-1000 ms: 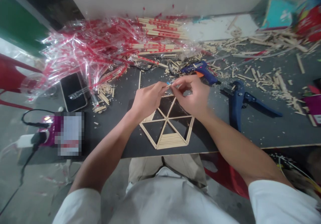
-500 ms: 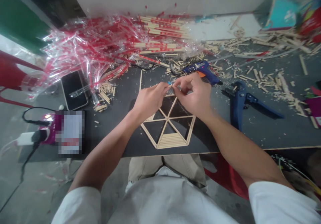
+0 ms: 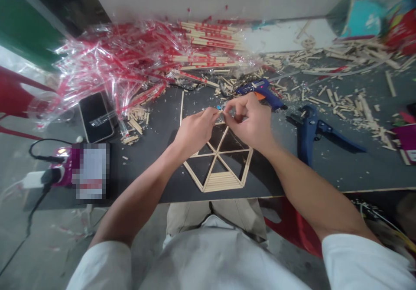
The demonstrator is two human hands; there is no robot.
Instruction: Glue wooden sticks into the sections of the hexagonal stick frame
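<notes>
My left hand (image 3: 195, 129) is closed in a pinch, its fingertips meeting those of my right hand (image 3: 249, 120). Between them shows the tip of a small piece of wooden stick (image 3: 221, 111), mostly hidden by the fingers. Just beyond the fingertips is a small blue thing (image 3: 219, 107), too small to name. Below both hands lies a hexagonal frame of wooden sticks (image 3: 224, 182), with spokes meeting in the middle. Rows of sticks fill the outer part of its near section. My hands hide part of its far side.
Behind my right hand lies a blue glue gun (image 3: 263, 91). A blue hand cutter (image 3: 308, 136) rests to the right. Red-and-clear plastic wrappers (image 3: 130, 60) and wrapped sticks (image 3: 211, 36) heap up at the back. A phone (image 3: 95, 116) and a purple power strip (image 3: 63, 164) are left.
Both hands keep the same pinch in nearly the same place. The view has shifted very slightly; the stick frame looks unmoved.
</notes>
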